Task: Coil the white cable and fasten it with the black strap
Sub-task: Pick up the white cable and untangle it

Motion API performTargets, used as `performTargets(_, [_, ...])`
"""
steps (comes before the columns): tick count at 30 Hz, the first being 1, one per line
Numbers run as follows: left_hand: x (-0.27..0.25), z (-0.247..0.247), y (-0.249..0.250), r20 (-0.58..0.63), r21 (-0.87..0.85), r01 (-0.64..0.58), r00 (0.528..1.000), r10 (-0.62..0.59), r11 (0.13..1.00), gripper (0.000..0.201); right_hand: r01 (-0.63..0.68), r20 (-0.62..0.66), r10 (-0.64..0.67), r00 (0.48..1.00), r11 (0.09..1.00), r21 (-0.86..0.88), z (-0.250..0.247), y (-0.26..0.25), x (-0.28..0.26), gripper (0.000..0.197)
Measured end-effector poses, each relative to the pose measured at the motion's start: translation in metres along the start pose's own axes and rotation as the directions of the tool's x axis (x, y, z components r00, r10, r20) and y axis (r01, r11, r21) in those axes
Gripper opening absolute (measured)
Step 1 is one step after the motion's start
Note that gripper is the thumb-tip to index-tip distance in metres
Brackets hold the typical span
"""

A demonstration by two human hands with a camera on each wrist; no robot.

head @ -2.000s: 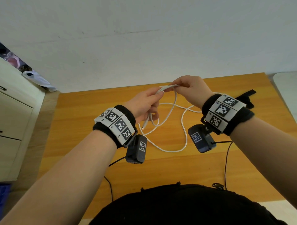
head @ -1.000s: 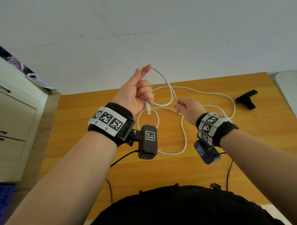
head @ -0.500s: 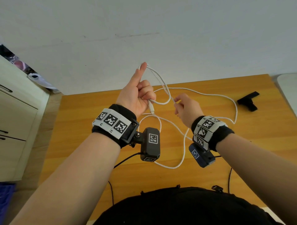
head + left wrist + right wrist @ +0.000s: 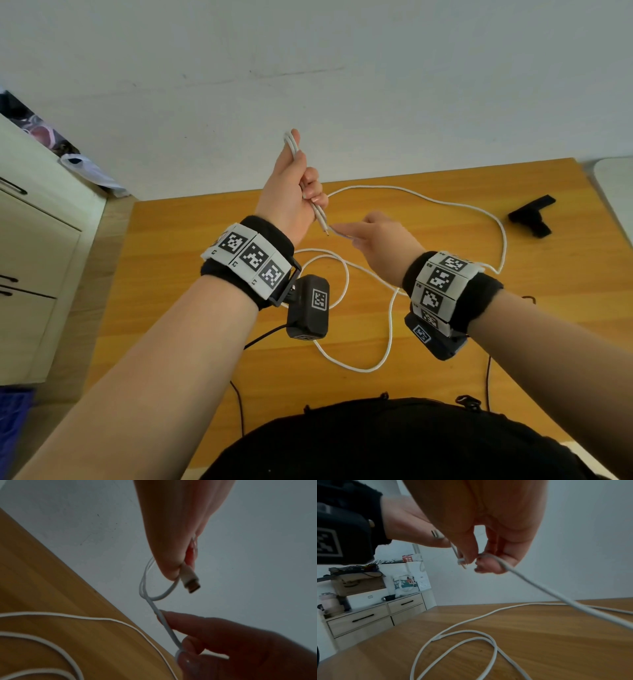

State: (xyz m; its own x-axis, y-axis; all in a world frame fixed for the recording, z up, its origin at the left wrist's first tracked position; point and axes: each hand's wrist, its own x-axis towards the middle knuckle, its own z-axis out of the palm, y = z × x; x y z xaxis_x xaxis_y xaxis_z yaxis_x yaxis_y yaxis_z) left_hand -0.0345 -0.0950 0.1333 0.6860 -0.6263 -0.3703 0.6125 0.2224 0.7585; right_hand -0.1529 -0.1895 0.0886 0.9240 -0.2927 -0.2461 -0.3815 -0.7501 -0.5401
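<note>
Head view shows the left hand (image 4: 291, 202) raised, grasping the white cable (image 4: 445, 205) near its plug, the right hand (image 4: 380, 236) pinching it just beside, the black strap (image 4: 531, 219) far right.

You are in a lived-in room of a home, seated at a wooden tabletop (image 4: 445, 342) pushed against a plain white wall (image 4: 342, 68). To your left stands a pale cabinet with wood-fronted drawers (image 4: 361, 618) and dark bar handles, the sort of sideboard found in a flat. Its top is piled with household clutter: a cardboard box (image 4: 358, 584) with a tangle of wires on it, a printed tote bag (image 4: 404, 585), a small red carton (image 4: 408, 558) and a pale jug-like appliance (image 4: 329, 601). A wall socket (image 4: 423, 584) sits just right of the bag.
</note>
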Motion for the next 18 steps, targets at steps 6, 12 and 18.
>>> performTargets(6, [0.000, -0.001, -0.010, 0.052, 0.350, -0.063, 0.997, 0.048, 0.935, 0.044, 0.021, -0.095, -0.016, 0.995, 0.998, 0.053, -0.008, -0.006, -0.002, 0.023])
performTargets(12, [-0.009, 0.004, -0.017, 0.197, 0.762, -0.226, 0.974, 0.115, 0.607, 0.050, -0.022, -0.166, 0.029, 0.986, 0.999, 0.039, -0.007, -0.008, 0.000, 0.017])
performTargets(18, [-0.012, 0.009, -0.020, 0.323, 0.835, -0.351, 0.936, 0.139, 0.423, 0.052, -0.145, -0.095, 0.145, 0.985, 0.989, 0.002, -0.009, -0.004, -0.004, 0.031])
